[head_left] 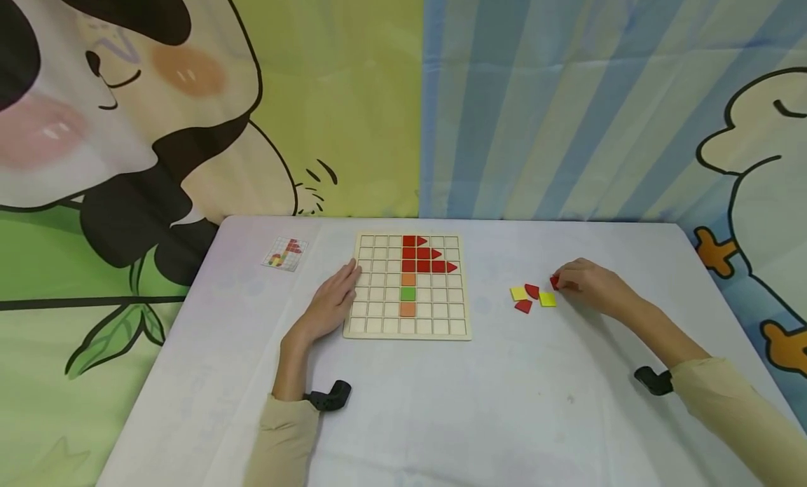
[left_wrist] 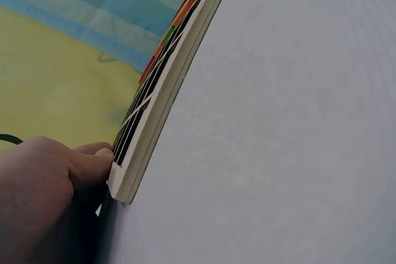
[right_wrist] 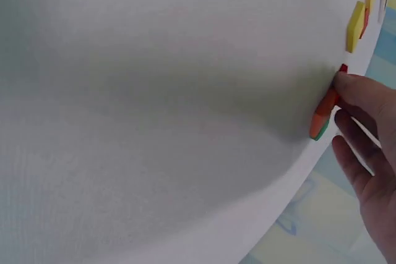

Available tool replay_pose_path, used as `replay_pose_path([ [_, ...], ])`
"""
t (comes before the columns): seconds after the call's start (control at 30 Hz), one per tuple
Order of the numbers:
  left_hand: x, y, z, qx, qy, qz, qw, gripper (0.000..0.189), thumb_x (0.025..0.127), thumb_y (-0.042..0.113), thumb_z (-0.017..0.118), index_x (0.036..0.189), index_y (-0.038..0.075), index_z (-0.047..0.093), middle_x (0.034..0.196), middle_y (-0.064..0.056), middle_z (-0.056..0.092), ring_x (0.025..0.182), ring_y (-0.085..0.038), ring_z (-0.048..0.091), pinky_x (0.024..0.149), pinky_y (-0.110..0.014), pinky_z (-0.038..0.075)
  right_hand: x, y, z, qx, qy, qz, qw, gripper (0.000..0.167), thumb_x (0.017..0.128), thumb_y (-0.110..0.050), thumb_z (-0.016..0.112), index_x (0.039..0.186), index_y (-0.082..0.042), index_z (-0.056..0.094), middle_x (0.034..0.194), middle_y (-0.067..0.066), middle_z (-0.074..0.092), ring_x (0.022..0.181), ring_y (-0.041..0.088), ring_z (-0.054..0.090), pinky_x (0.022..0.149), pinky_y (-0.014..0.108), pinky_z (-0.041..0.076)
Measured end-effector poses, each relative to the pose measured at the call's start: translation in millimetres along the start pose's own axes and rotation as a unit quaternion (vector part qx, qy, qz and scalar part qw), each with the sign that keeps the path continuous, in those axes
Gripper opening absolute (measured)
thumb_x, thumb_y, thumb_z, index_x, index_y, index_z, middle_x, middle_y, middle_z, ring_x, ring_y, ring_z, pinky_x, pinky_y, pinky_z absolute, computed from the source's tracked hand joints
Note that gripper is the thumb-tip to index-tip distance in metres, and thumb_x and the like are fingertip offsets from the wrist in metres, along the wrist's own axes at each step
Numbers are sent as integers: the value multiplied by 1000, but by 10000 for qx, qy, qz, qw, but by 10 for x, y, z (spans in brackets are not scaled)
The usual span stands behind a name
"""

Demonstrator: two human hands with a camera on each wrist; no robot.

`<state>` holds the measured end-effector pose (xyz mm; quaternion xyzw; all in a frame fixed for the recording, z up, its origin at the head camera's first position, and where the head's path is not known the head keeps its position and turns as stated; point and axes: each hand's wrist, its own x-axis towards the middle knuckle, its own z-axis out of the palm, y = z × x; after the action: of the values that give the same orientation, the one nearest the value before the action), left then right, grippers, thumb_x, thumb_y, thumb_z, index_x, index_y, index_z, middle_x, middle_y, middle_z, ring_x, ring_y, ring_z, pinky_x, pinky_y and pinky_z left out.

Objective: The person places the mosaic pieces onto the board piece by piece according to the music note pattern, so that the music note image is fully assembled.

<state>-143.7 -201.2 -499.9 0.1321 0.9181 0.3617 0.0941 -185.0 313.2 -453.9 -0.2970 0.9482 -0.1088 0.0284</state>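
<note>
A wooden grid board [head_left: 372,326] lies mid-table, with red squares and pointed red tiles in its upper rows. Below them in one column sit an orange, a green [head_left: 408,293] and another orange tile. My left hand [head_left: 329,299] rests along the board's left edge, fingers fairly straight; its thumb shows by the board's corner in the left wrist view. Off to the right, my right hand [head_left: 589,285] pinches a small red tile [head_left: 555,282] at its fingertips. An orange tile [right_wrist: 321,119] and a green tile [right_wrist: 323,130] show under that hand in the right wrist view.
Left of the right hand lie loose yellow [head_left: 547,300] and red [head_left: 523,306] tiles. A small printed pattern card [head_left: 286,254] is at the table's back left. The white table [head_left: 492,403] ends at a cartoon-printed cloth backdrop [head_left: 359,122].
</note>
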Motion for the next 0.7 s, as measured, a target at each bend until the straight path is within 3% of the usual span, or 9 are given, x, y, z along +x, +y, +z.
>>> replay_pose_path([
  [0.2, 11, 5, -6, 12, -19, 25, 10000, 56, 111, 12, 40, 163, 2, 24, 174, -14, 13, 161, -37, 10, 129, -58, 11, 29, 18, 30, -451, 632, -622, 9950, 22, 77, -1, 89, 94, -9, 76, 96, 7, 76, 92, 28, 66, 78, 43, 62],
  [0.3, 13, 4, -3, -15, -29, 44, 10000, 56, 111, 12, 40, 163, 2, 24, 174, -15, 13, 161, -37, 10, 128, -58, 11, 87, -100, 38, -458, 1031, -807, 9903, 25, 74, -4, 91, 95, -8, 78, 93, 5, 75, 91, 26, 65, 72, 40, 62],
  [0.37, 17, 3, -3, -23, -22, 45, 10000, 56, 111, 13, 40, 163, 2, 24, 174, -15, 13, 161, -37, 10, 128, -58, 11, 157, -273, 48, -333, 1250, -961, 9869, 27, 73, -5, 92, 95, -9, 78, 93, 5, 75, 90, 25, 65, 69, 38, 61],
  [0.47, 20, -8, 1, -6, -15, 32, 10000, 56, 111, 13, 39, 163, 2, 24, 174, -14, 13, 161, -36, 10, 128, -58, 11, 294, -673, 96, -99, 1407, -1511, 9784, 27, 73, -3, 92, 95, -7, 77, 93, 6, 75, 87, 23, 68, 69, 35, 62],
  [0.7, 19, -11, 16, 56, -7, 19, 10000, 56, 111, 13, 39, 163, 2, 24, 174, -14, 13, 161, -36, 10, 129, -58, 11, 709, -1631, 311, -137, 906, -2872, 9535, 21, 81, -12, 89, 98, -6, 78, 94, 4, 75, 88, 18, 69, 80, 26, 61],
])
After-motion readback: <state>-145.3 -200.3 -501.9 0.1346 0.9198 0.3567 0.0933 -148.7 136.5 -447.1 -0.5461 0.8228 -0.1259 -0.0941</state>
